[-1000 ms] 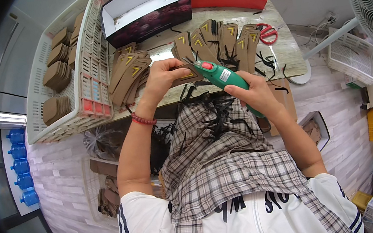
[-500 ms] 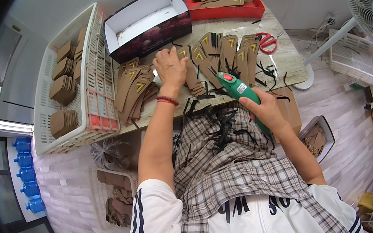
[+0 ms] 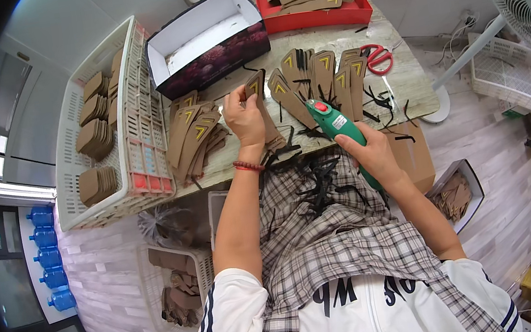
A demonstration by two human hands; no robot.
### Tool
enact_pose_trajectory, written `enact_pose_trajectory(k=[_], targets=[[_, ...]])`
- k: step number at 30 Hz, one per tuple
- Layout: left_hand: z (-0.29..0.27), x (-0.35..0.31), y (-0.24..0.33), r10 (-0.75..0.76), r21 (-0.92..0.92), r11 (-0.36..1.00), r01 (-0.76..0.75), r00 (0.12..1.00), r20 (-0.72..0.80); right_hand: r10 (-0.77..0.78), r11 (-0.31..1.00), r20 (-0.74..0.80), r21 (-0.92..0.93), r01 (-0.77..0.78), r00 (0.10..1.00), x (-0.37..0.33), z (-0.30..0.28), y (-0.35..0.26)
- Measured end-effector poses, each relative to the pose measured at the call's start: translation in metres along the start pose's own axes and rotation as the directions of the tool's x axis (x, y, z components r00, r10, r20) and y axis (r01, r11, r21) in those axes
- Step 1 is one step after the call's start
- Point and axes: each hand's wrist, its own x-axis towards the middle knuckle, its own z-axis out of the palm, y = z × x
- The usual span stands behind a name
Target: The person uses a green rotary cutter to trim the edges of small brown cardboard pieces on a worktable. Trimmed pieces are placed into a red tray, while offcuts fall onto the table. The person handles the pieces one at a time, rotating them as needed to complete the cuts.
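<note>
My left hand (image 3: 245,120) is closed, thumb and fingers curled at the left edge of a brown strip (image 3: 263,108) with a yellow chevron. My right hand (image 3: 374,154) grips a green electric hand tool (image 3: 340,125) with a red button; its front end points at the brown strips. Similar brown strips (image 3: 324,79) lie fanned out beyond the tool, and another heap (image 3: 192,139) rests left of my left hand. Cut-looking black bits (image 3: 322,182) are scattered over my checked apron and along the table's near edge.
A white crate (image 3: 135,109) holding stacked brown pieces stands at the left. Behind are a dark-sided box (image 3: 217,61) with a white inside and a red tray (image 3: 319,17) of strips. Red-handled scissors (image 3: 379,59) lie right, near a fan (image 3: 527,0).
My left hand has drawn back from lying flat over the strips, its fingers now curled. The strip beside it has tilted. The green tool has barely moved; the whole view has shifted slightly.
</note>
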Motion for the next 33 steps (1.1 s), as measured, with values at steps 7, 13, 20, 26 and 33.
enact_pose_trajectory(k=[7,13,20,26,33], targets=[[-0.019,-0.008,0.044,-0.504,-0.741,0.415,0.528,0.811,0.295,-0.017,1.000,-0.017,0.018,0.017,1.000,-0.002,0.010,-0.013],[-0.008,-0.019,0.073,-0.516,-0.797,0.295,0.526,0.790,0.331,-0.035,0.999,-0.006,0.035,0.035,0.999,-0.006,0.011,-0.022],[0.005,-0.033,0.084,-0.557,-0.770,0.162,0.617,0.701,0.445,-0.046,0.999,-0.041,0.025,0.047,0.998,-0.008,0.005,-0.025],[0.005,-0.046,0.083,-0.508,-0.723,0.165,0.670,0.686,0.520,-0.055,0.998,-0.061,0.026,0.056,0.997,-0.009,0.005,-0.025],[0.004,-0.061,0.092,-0.499,-0.691,0.187,0.699,0.673,0.546,-0.079,0.997,-0.094,0.014,0.081,0.992,-0.006,0.005,-0.023]])
